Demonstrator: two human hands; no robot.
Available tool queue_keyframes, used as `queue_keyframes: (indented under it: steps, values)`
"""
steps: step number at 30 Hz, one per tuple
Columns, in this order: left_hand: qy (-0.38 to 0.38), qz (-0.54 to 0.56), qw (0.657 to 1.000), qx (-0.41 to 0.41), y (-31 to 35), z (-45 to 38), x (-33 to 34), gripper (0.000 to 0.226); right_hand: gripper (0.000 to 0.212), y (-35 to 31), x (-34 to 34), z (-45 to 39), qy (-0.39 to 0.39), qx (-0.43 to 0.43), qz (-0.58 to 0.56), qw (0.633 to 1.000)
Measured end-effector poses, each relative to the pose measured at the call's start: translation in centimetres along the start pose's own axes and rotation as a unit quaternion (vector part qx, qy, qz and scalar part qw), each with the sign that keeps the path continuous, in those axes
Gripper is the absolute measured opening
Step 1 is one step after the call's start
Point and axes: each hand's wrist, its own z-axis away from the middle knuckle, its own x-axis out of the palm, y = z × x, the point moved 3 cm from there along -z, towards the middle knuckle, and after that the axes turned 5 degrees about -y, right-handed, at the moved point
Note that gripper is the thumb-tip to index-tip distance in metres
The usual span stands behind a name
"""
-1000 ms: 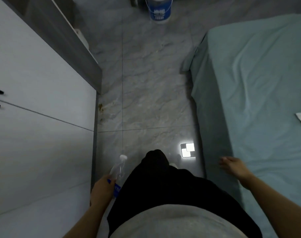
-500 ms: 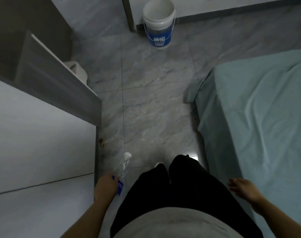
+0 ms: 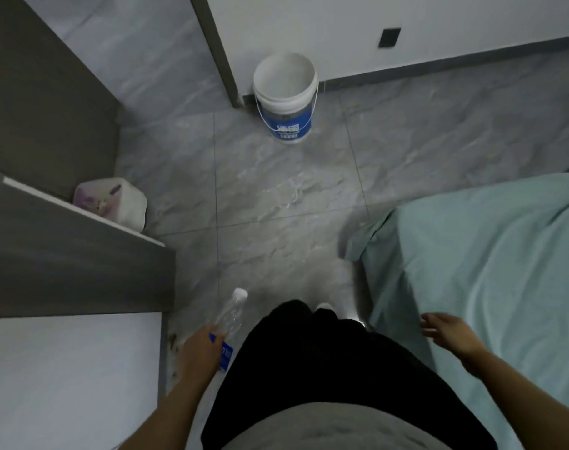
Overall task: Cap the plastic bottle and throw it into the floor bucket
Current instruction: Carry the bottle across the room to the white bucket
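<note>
The left hand (image 3: 201, 347) is holding the plastic bottle (image 3: 229, 323) low in the frame, just left of centre, its grip closed around the lower part by the blue label. The bottle is pointing up the frame and tilting slightly right, and a white cap (image 3: 240, 292) is sitting on its neck. The right hand (image 3: 447, 329) is hanging empty at the lower right, fingers loosely spread, over the edge of the green bed (image 3: 490, 271). The white bucket (image 3: 285, 95) with a blue band is standing upright on the grey tiled floor (image 3: 276, 196) in the upper centre, well apart from the bottle, its mouth showing open beside a door frame (image 3: 219, 50). A tissue pack (image 3: 112, 203) is lying at the left, next to a grey cabinet (image 3: 65, 254)
</note>
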Motion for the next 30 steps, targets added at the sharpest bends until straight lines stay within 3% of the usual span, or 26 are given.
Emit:
queue_keyframes:
  steps: [5, 11, 22, 26, 30]
  values:
    - [-0.021, 0.021, 0.998, -0.052, 3.2, -3.1, -2.0, 0.033, 0.032, -10.7, -0.6, -4.9, -0.023, -0.030, 0.000, 0.999]
    - [-0.042, 0.047, 0.994, -0.087, 9.4, -11.3, -5.6, 0.032, 0.031, -18.1, -1.0, -10.7, -0.009, -0.001, 0.026, 1.000]
    - [-0.001, 0.003, 1.000, 0.004, 30.0, -27.7, -16.2, 0.026, 0.029, -28.5, -4.2, -18.0, 0.006, 0.123, 0.025, 0.992]
    - [0.006, 0.004, 1.000, 0.012, 36.4, -32.8, -18.1, 0.025, 0.030, -34.3, -5.9, -23.0, -0.003, 0.124, 0.034, 0.992]
    - [-0.020, 0.027, 0.999, -0.010, 39.8, -36.0, -18.7, 0.025, 0.032, -43.7, -7.2, -28.3, -0.022, 0.058, 0.078, 0.995]
